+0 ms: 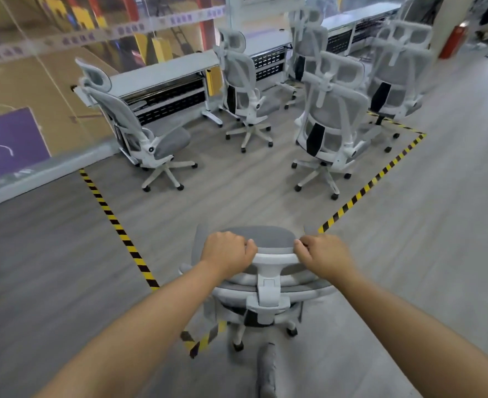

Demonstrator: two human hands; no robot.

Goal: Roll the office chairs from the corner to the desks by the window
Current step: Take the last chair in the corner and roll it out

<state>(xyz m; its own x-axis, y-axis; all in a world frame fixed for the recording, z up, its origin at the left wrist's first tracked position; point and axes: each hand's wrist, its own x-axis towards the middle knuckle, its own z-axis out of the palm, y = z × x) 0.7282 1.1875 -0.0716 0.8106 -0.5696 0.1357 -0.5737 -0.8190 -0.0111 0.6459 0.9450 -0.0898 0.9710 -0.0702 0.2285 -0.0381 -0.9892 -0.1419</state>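
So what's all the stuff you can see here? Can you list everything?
pushed chair: one, grey and white, nearest, at the tape's near corner
parked chairs: five, grey and white, by the desks
desks: a white row along the window
floor tape: yellow and black stripes, marking an area
red cabinet: one, far right
purple panel: one, behind the glass, left
left hand: grips the pushed chair's headrest
right hand: grips the same headrest
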